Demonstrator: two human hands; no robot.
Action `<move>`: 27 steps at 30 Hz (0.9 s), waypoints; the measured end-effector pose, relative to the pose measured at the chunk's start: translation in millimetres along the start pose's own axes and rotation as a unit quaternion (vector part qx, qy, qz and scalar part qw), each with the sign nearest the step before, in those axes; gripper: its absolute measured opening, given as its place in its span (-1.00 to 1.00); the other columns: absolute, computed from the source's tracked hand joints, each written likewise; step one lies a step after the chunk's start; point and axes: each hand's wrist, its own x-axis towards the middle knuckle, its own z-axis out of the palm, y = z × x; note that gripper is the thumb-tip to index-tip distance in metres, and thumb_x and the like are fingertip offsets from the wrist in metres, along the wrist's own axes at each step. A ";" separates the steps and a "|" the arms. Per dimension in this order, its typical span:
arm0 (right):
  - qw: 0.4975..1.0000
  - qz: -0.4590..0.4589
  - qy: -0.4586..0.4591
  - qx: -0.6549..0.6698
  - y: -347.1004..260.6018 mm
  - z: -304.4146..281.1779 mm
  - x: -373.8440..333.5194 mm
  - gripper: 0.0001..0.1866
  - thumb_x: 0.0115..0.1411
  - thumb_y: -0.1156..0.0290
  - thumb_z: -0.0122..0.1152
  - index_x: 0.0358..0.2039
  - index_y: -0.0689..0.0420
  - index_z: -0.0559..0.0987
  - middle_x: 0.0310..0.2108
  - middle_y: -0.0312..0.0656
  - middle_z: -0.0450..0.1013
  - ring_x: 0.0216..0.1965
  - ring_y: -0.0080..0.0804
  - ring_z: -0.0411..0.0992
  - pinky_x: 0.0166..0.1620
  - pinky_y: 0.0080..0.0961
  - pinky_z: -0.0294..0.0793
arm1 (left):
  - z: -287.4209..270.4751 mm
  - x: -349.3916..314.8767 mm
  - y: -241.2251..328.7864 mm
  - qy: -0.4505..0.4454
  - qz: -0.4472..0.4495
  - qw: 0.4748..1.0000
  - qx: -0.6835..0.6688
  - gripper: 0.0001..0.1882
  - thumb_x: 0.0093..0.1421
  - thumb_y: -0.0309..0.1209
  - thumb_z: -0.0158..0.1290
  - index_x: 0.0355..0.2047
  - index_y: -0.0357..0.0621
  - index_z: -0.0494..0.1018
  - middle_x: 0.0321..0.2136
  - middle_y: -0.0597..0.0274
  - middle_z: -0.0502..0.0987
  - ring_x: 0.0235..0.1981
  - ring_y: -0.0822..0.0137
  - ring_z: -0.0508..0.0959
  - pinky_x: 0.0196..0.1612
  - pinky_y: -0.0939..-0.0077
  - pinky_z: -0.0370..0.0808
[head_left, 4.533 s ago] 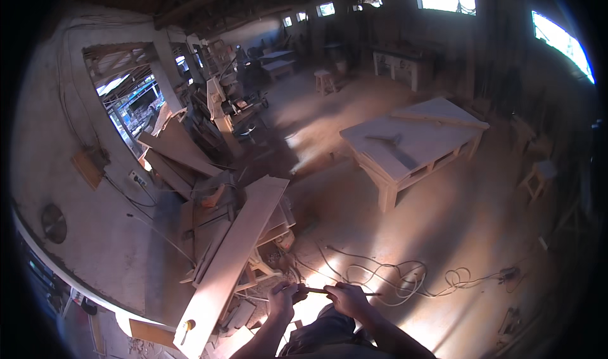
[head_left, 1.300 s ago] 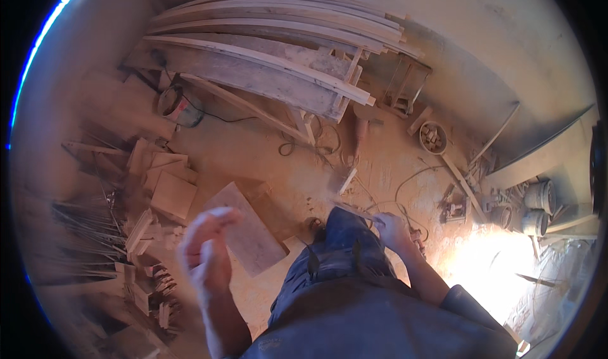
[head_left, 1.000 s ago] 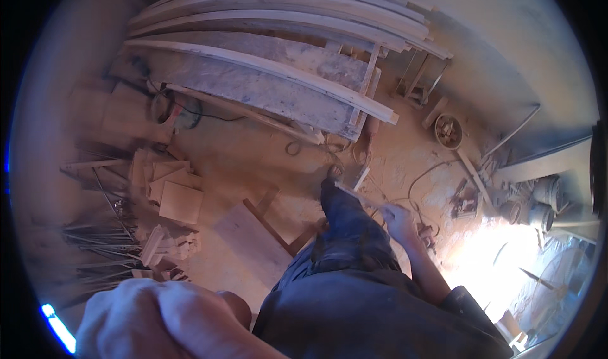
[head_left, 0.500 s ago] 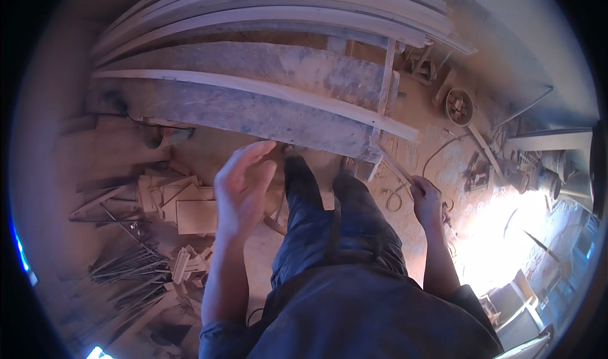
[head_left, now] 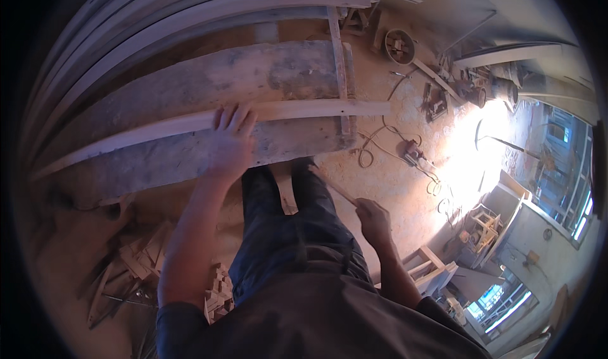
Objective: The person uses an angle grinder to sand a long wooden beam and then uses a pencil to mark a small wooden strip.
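A long pale wooden plank [head_left: 297, 109] lies across the worn, dusty workbench [head_left: 297, 137] in front of me. My left hand [head_left: 233, 142] reaches over the bench's near edge and grips the plank, fingers bent across its top toward the far side. The left palm is slightly blurred. My right hand [head_left: 373, 223], lower and to the right, is closed around a thin wooden stick [head_left: 334, 185] that slants up and left toward the bench edge. Whether the stick belongs to a tool, I cannot tell.
Long boards [head_left: 209, 14] are stacked beyond the bench. On the floor to the right lie a corded power tool [head_left: 415, 153] and its looped cable. A round bucket [head_left: 399, 46] holds wood pieces. Wood offcuts [head_left: 139, 254] pile up at the left, and wooden frames [head_left: 430, 264] stand at lower right.
My left hand has moved from the air before the bench onto the plank. My right hand still holds the stick. The view has turned, showing more of the right side.
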 end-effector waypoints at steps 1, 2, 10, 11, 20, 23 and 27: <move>1.000 -0.005 -0.006 0.003 -7.8 6.1 1.1 -0.78 0.20 0.50 0.27 -0.12 0.17 0.65 -0.20 0.07 0.60 -0.15 0.09 0.58 -0.06 -0.21 0.55 | 1.5 2.5 -12.8 -0.006 0.014 1.000 -0.002 -0.46 0.07 -0.47 0.23 0.11 -0.22 0.46 0.19 0.06 0.40 0.27 -0.01 0.34 0.36 -0.02 0.23; 1.000 0.014 -0.015 0.013 -16.9 8.7 3.1 -0.78 0.21 0.50 0.26 -0.12 0.18 0.65 -0.21 0.08 0.60 -0.15 0.10 0.57 -0.07 -0.21 0.55 | 3.4 4.2 -24.6 0.003 0.014 1.000 -0.008 -0.47 0.06 -0.49 0.23 0.10 -0.22 0.46 0.16 0.05 0.42 0.24 -0.03 0.37 0.33 -0.02 0.27; 0.997 -0.054 0.051 0.014 -27.1 3.2 49.4 -0.76 0.18 0.55 0.27 -0.11 0.17 0.65 -0.23 0.03 0.59 -0.18 0.02 0.59 -0.11 -0.24 0.55 | -5.3 0.4 -59.1 0.016 0.029 0.999 0.000 -0.50 0.08 -0.51 0.22 0.08 -0.26 0.47 0.07 0.03 0.48 0.14 -0.08 0.45 0.23 -0.01 0.38; 0.996 -0.068 0.056 0.002 -31.2 -2.6 55.1 -0.75 0.19 0.55 0.26 -0.10 0.18 0.64 -0.25 0.03 0.59 -0.19 0.01 0.58 -0.11 -0.27 0.55 | -6.7 -2.9 -62.6 0.025 0.021 0.999 0.014 -0.48 0.08 -0.51 0.21 0.10 -0.25 0.45 0.10 0.04 0.46 0.16 -0.06 0.43 0.26 0.00 0.35; 0.967 -0.225 0.118 -0.029 -82.6 -3.5 152.7 -0.76 0.17 0.56 0.23 -0.13 0.22 0.65 -0.23 -0.01 0.57 -0.13 -0.01 0.51 -0.03 -0.22 0.50 | -10.3 -52.8 -98.0 0.093 -0.059 0.988 0.108 -0.47 0.14 -0.50 0.21 0.15 -0.26 0.41 0.26 0.07 0.36 0.32 -0.02 0.31 0.39 -0.06 0.21; 0.937 -0.318 0.131 -0.066 -95.7 9.5 189.8 -0.77 0.15 0.55 0.24 -0.15 0.21 0.66 -0.20 -0.04 0.57 -0.10 0.00 0.49 -0.01 -0.17 0.49 | -17.1 -53.1 -94.9 0.093 -0.068 0.988 0.102 -0.47 0.15 -0.48 0.22 0.15 -0.27 0.41 0.25 0.06 0.38 0.32 -0.04 0.31 0.39 -0.05 0.22; 0.938 -0.327 0.106 -0.054 -128.5 26.4 217.0 -0.77 0.16 0.54 0.23 -0.16 0.17 0.68 -0.19 -0.06 0.58 -0.08 -0.01 0.50 0.01 -0.17 0.49 | -18.2 -52.8 -92.3 0.115 -0.085 0.987 0.080 -0.46 0.16 -0.45 0.25 0.15 -0.28 0.41 0.22 0.03 0.41 0.30 -0.08 0.34 0.36 -0.03 0.26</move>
